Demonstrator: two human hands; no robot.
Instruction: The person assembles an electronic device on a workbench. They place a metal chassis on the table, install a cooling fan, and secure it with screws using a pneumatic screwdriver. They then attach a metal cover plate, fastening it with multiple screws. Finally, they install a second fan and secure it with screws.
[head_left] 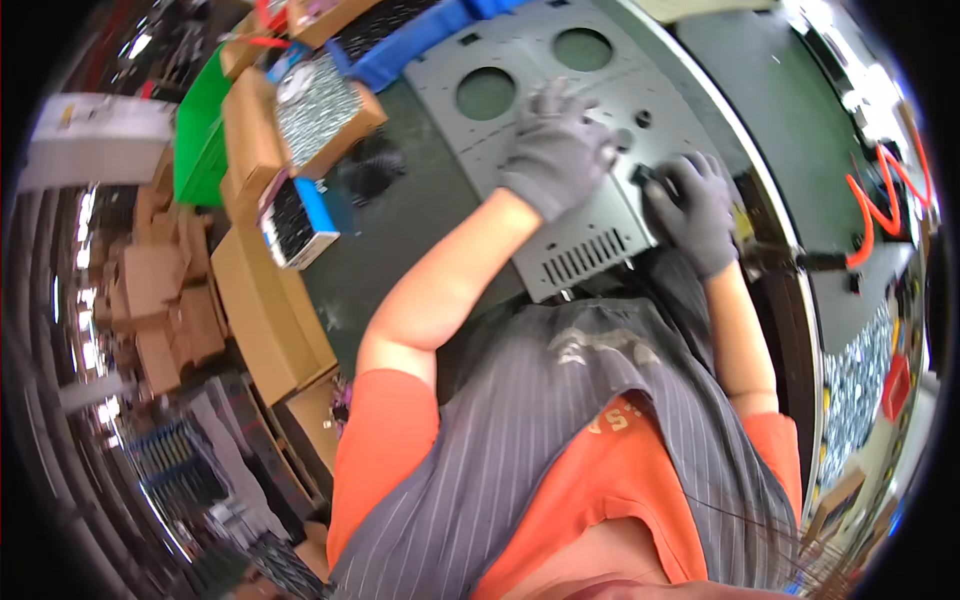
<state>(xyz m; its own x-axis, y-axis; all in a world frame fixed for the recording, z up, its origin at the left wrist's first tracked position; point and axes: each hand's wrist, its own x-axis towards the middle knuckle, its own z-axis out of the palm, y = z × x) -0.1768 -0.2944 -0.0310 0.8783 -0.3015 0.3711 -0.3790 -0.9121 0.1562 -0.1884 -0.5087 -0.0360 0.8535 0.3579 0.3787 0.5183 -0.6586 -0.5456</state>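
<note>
metal panel (603, 214) lies on green worktop (410, 195) near boxes (250, 125).

The left head-mounted fisheye camera faces downward at close range, covering the perforated grey metal panel (602, 214) and flat dark-green bench (415, 200).

Dark green workbench (425, 215), bright lights (812, 14)

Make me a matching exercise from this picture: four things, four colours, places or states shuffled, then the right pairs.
1. Metal panel
2. Left hand
3. Apron
4. Shirt

A. Dark, with thin pale stripes
B. Orange
C. Has two large round holes
D. Gloved in gray, over the panel

Right pairs: 1-C, 2-D, 3-A, 4-B
</note>
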